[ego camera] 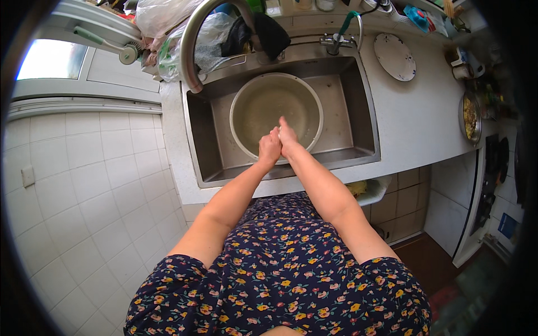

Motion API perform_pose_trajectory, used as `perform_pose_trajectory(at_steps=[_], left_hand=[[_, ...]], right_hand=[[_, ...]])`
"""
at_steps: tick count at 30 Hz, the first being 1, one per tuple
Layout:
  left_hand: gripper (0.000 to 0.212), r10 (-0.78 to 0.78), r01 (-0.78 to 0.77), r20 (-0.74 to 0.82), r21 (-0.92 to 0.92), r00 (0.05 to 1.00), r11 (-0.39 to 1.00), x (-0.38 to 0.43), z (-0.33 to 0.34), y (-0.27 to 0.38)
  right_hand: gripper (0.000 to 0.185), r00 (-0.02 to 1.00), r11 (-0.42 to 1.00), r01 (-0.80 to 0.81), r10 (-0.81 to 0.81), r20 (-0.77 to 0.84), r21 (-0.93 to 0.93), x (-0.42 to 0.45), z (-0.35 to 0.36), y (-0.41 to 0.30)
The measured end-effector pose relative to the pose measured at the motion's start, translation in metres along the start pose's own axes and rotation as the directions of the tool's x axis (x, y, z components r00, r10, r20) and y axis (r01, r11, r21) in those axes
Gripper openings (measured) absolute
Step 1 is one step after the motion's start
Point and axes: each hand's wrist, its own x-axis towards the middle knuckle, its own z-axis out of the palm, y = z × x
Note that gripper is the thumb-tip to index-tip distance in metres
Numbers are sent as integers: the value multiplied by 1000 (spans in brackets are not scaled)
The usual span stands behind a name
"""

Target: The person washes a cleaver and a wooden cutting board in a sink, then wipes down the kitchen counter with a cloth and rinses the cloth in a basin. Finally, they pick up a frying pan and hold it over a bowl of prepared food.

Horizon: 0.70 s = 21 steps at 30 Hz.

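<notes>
A large round metal basin (pixel 318 113) stands in the stainless steel sink (pixel 342 122), holding cloudy water (pixel 269 105). Over its near rim my two hands meet and touch each other. My left hand (pixel 269 148) is curled against the palm side of my right hand (pixel 289 135), whose upper digit points away from me. A small whitish patch shows between them; what it is, and whether either hand grips it, I cannot tell.
A curved gooseneck faucet (pixel 188 46) arches over the sink's left side, near plastic bags (pixel 168 17) and a dark cloth (pixel 271 35). A smaller tap (pixel 334 44) stands behind. Rightward are an oval plate (pixel 395 56) and a metal bowl of food (pixel 470 117). A dish brush (pixel 127 54) hangs left.
</notes>
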Motion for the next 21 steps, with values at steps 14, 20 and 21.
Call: perform_pose_trajectory(at_steps=[14, 20, 21], left_hand=[[36, -515, 484, 126, -581, 848, 654, 0, -156, -62], [35, -453, 406, 148, -730, 879, 550, -11, -201, -58], [35, -445, 399, 148, -736, 883, 547, -11, -207, -60]], right_hand=[[27, 908, 649, 134, -383, -169, -749, -22, -74, -29], [21, 737, 418, 454, -673, 68, -787, -53, -15, -31], [19, 621, 247, 492, -772, 137, -835, -45, -14, -27]])
